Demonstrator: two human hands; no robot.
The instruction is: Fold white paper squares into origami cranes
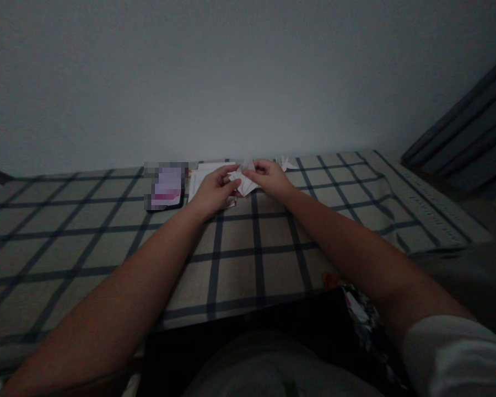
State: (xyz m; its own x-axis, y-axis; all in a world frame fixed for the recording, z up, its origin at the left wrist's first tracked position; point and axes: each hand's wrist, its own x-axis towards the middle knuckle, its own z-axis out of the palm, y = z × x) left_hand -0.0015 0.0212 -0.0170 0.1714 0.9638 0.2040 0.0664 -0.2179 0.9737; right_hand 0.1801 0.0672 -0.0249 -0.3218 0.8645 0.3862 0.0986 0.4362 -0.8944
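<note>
From my head camera, both my arms stretch out over the checked cloth (256, 259) toward the far edge by the wall. My left hand (213, 190) and my right hand (270, 177) meet on a small piece of white folded paper (244, 181), which sits between them, lifted just off the cloth, or perhaps resting on it; the dim light will not let me say which. My left thumb and fingertips are closed on the paper's left side, and my right fingers pinch its right side from above, so both hands are grasping the same piece, not clenched hard as far as I can judge.

The paper already has several points and flaps, so I judge I am well into the folding, working a crease or pulling a flap out rather than starting a flat sheet. The next move, as I read it, calls for one hand to hold the body steady while the other draws or presses a flap along its line, gently, since thin paper tears at a fold.

Under and behind my left hand lies a stack of flat white sheets (202, 175). Just beyond my right hand stands a small finished paper figure (286, 162). To the left of the sheets lies a phone (166, 190), its screen lit.

This is the only view.
</note>
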